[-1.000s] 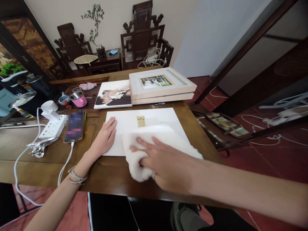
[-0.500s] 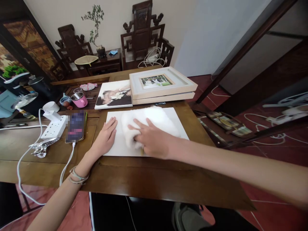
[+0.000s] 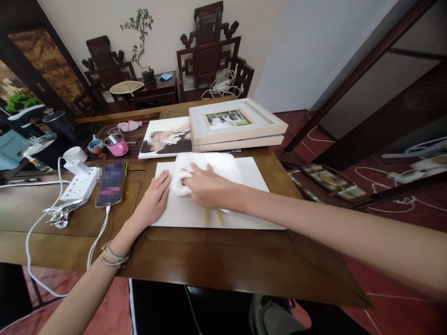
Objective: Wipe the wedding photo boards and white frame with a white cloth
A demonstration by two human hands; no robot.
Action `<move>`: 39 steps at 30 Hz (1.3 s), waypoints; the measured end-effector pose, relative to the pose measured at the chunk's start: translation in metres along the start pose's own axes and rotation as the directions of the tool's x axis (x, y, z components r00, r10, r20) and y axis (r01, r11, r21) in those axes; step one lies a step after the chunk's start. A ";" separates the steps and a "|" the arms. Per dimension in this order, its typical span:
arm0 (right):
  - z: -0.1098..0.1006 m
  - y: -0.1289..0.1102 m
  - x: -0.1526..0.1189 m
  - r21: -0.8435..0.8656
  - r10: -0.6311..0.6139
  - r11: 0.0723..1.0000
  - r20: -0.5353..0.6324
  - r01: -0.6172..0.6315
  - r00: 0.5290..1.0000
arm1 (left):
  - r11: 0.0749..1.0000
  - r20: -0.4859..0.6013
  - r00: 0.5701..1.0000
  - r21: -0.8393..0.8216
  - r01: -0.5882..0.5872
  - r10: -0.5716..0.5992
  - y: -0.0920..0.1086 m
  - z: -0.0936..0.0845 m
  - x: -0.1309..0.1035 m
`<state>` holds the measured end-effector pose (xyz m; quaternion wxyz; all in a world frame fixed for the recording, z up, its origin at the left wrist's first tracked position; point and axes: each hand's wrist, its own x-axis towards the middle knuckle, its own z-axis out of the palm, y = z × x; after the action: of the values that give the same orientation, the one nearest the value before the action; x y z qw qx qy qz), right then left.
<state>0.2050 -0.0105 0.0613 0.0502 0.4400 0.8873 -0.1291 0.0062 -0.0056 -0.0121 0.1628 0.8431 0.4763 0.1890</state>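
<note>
A white cloth (image 3: pixel 223 163) lies bunched on a flat white board (image 3: pixel 181 214) near the table's front edge. My right hand (image 3: pixel 206 185) presses on the cloth and grips a fold of it; the thumb is partly hidden in the fold. Flat on the board's left edge rests my left hand (image 3: pixel 155 197), fingers extended, holding nothing. Yellowish marks (image 3: pixel 219 217) show on the board just below my right hand.
Behind the board are a photo panel (image 3: pixel 165 137) and two stacked frames (image 3: pixel 237 123). To the left stand a pink mug (image 3: pixel 118 146), a phone (image 3: pixel 111 184) with a cable, and a white power strip (image 3: pixel 80 184). Chairs and a potted plant are farther back.
My right hand and the cloth have moved up and slightly left over the board, uncovering more of its lower right part and the yellowish marks. My left hand has stayed in place.
</note>
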 end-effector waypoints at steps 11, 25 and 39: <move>0.029 -0.060 -0.065 0.007 -0.140 0.990 0.051 0.140 0.989 | 1.000 -0.007 1.000 0.010 0.003 -0.003 -0.001 0.001 0.000; 0.006 -0.008 0.014 0.000 0.009 1.000 -0.046 -0.009 0.999 | 0.999 -0.015 1.000 -0.040 -0.009 0.009 -0.001 0.001 0.000; 0.015 -0.045 -0.059 0.074 -0.207 0.976 0.030 0.205 0.978 | 1.000 -0.017 1.000 -0.023 0.011 -0.012 -0.001 0.002 0.000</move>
<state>0.2046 -0.0863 0.0669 0.0376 0.3447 0.9218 -0.1732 0.0065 -0.0057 -0.0140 0.1692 0.8368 0.4803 0.2009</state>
